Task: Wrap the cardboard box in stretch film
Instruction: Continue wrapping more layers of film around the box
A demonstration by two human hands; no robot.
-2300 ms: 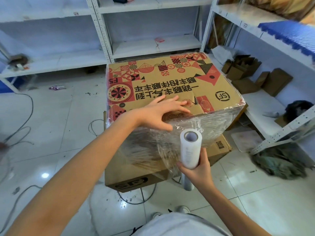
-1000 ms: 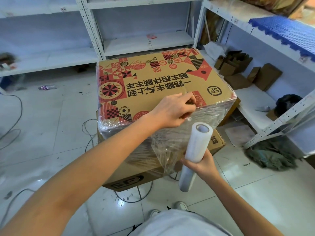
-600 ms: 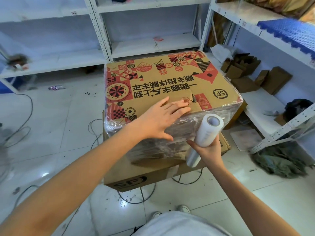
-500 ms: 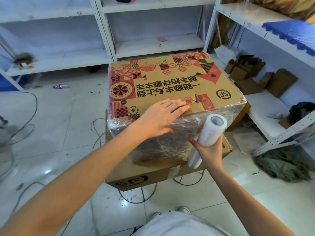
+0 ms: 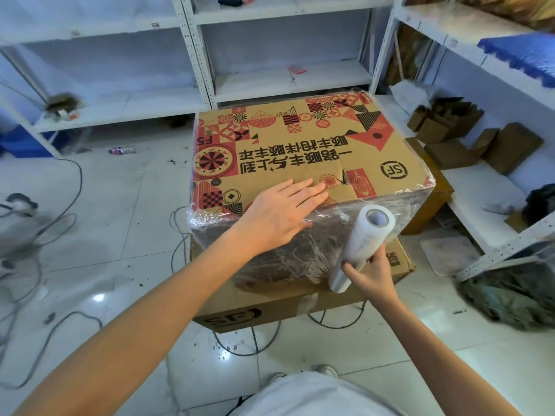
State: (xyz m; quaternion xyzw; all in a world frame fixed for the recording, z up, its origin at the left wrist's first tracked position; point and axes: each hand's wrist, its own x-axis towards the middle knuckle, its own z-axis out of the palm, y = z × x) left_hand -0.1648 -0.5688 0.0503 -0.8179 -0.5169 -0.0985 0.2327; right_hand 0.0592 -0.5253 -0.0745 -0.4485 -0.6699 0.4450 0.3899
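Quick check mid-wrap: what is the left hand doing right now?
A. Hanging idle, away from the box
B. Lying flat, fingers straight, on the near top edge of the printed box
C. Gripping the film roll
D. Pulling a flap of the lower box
B: the left hand lies flat with fingers straight across the near top edge of the cardboard box, while the right hand grips the film roll.

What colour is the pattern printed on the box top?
Red and black shapes on the brown cardboard box, seen in the head view.

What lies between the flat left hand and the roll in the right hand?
In the head view, only film-covered box edge separates the left hand from the roll held by the right hand.
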